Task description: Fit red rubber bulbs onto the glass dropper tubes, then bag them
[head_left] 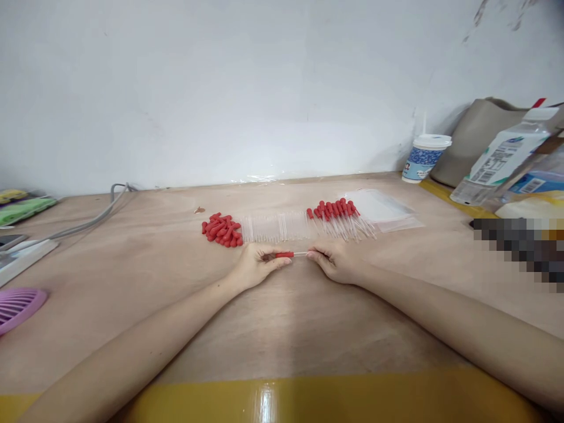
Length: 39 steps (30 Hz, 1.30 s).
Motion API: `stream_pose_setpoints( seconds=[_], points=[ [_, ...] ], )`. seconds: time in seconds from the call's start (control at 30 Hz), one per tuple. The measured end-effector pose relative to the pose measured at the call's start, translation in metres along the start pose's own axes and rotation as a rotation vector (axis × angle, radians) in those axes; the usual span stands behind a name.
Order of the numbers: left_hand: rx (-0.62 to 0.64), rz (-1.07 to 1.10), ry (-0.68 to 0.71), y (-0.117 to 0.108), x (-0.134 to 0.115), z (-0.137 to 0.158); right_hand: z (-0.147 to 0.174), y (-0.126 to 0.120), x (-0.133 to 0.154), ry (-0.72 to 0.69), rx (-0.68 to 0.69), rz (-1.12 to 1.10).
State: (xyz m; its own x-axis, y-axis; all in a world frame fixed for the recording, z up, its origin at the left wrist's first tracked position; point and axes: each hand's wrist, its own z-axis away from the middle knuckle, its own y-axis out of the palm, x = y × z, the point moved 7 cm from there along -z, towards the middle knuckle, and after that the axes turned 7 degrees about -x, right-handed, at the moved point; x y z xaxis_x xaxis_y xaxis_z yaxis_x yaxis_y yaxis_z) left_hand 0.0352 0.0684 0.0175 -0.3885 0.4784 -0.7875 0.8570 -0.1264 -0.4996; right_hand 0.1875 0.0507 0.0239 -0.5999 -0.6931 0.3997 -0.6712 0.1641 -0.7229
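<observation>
Between thumb and fingers, my left hand [258, 267] pinches a red rubber dropper bulb [284, 255]. A thin clear dropper tube [300, 254] runs from the bulb's open end to my right hand [335, 261], whose fingers are closed on it. How deep the tube sits in the bulb is too small to tell. Behind my left hand lies a heap of loose red bulbs [222, 230]. A row of clear tubes [275, 228] lies side by side in the middle. Droppers with red bulbs on their tubes [337, 211] are piled behind my right hand.
Clear plastic bags [379, 208] lie under and beside the dropper pile. At the right stand a paper cup [423, 158], a plastic bottle [506, 153] and a grey-brown container [471, 132]. A grey cable [94, 220] and a purple slotted object [20, 308] are at the left.
</observation>
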Motion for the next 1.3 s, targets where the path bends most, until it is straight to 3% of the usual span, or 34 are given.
stream_pose_setpoints(
  seconds=[0.17, 0.37, 0.43, 0.53, 0.63, 0.73, 0.93, 1.3],
  points=[
    [-0.018, 0.094, -0.083, -0.001, 0.004, -0.002, -0.004, 0.002, 0.000, 0.037, 0.031, 0.006],
    [-0.005, 0.166, -0.199, 0.000, 0.009, -0.005, -0.009, -0.008, 0.007, -0.058, 0.110, 0.148],
    [-0.017, 0.173, -0.193, -0.002, 0.012, -0.006, -0.013, -0.014, -0.002, 0.010, 0.128, 0.170],
    [-0.034, 0.175, -0.190, -0.003, 0.017, -0.007, -0.024, -0.028, -0.028, 0.233, 0.049, 0.225],
    [0.031, 0.113, -0.186, 0.000, 0.019, -0.005, -0.037, -0.036, -0.056, 0.463, -0.042, 0.299],
    [0.063, 0.050, -0.176, 0.001, 0.019, -0.003, -0.047, -0.033, -0.072, 0.588, -0.081, 0.418],
    [0.078, 0.012, -0.145, -0.001, 0.016, -0.002, -0.046, -0.022, -0.077, 0.653, -0.062, 0.544],
    [0.061, -0.013, -0.123, -0.002, 0.014, -0.002, -0.058, -0.008, -0.065, 0.669, 0.066, 0.564]
  ],
)
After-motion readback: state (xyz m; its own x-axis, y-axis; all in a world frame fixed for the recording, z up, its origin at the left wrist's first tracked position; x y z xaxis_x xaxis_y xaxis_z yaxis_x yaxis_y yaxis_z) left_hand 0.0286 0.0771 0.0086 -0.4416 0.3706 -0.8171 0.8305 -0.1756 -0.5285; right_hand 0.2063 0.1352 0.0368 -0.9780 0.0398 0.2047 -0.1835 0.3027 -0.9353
